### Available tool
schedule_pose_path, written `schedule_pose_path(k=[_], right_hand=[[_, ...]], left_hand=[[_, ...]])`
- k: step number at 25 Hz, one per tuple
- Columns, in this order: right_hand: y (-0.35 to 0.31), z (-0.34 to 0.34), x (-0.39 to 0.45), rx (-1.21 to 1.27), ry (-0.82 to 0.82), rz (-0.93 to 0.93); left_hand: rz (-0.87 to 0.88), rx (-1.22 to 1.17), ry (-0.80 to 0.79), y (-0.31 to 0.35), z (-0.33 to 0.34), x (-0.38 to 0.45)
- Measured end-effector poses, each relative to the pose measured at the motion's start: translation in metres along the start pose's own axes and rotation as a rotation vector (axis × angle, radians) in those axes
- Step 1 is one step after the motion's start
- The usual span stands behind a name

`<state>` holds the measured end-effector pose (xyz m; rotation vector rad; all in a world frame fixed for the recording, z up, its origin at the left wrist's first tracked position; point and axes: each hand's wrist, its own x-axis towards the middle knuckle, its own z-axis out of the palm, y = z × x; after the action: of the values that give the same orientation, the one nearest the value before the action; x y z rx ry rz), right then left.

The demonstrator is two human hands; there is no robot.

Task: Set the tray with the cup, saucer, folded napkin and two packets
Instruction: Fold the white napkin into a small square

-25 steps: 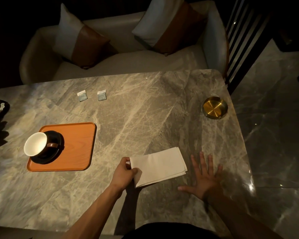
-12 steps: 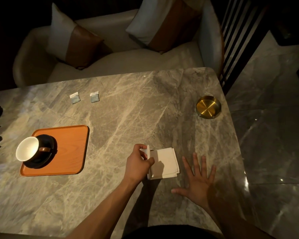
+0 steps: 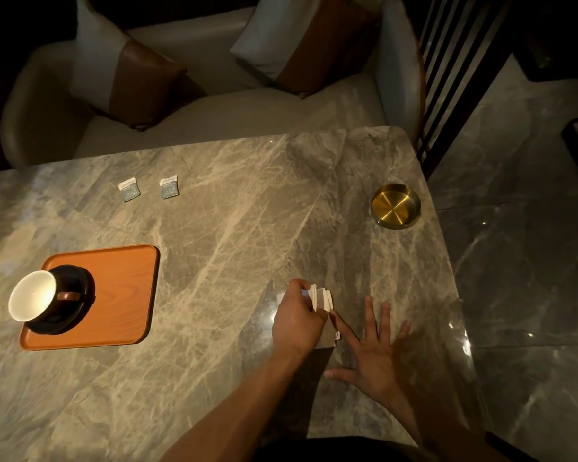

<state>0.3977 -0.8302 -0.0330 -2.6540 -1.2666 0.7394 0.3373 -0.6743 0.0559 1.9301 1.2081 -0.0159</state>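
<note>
Head view: left hand (image 3: 296,320) curled, pinching folded napkin (image 3: 322,300) on edge near table (image 3: 234,208) front-right; right hand (image 3: 376,350) splayed flat, forefinger touching napkin. Cup (image 3: 32,300), saucer (image 3: 69,300) on tray (image 3: 121,295) left edge; packets (image 3: 129,189) far-left.

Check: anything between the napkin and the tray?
Nothing: the head view shows only bare marble table between the napkin and the tray.

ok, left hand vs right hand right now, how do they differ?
The left hand is curled and grips the napkin; the right hand lies flat on the table with fingers spread. The left covers most of the napkin; the right only touches its edge with one fingertip. Both are bare and at the table's near right side.
</note>
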Motion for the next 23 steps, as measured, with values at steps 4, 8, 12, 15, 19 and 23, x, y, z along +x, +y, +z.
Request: schedule_pose_path(k=[4,8,12,15,19,23], right_hand=[[0.003,0.001,0.000,-0.036,-0.001,-0.012],[0.004,0.000,0.000,-0.037,0.002,-0.027],[0.005,0.001,0.001,-0.025,-0.014,-0.025],[0.006,0.003,0.002,-0.033,-0.038,-0.012],[0.008,0.004,0.002,-0.051,-0.022,-0.028],[0.005,0.001,-0.001,-0.037,0.004,-0.028]], left_hand=[[-0.007,-0.039,-0.058,0.001,0.015,0.002],[-0.006,-0.001,-0.088,-0.003,0.026,0.004],[-0.004,-0.008,-0.085,-0.008,0.032,0.003],[-0.020,-0.051,-0.067,-0.012,0.034,0.005],[0.000,-0.049,-0.091,-0.016,0.037,0.006],[0.292,0.330,-0.147,-0.040,0.025,-0.002]])
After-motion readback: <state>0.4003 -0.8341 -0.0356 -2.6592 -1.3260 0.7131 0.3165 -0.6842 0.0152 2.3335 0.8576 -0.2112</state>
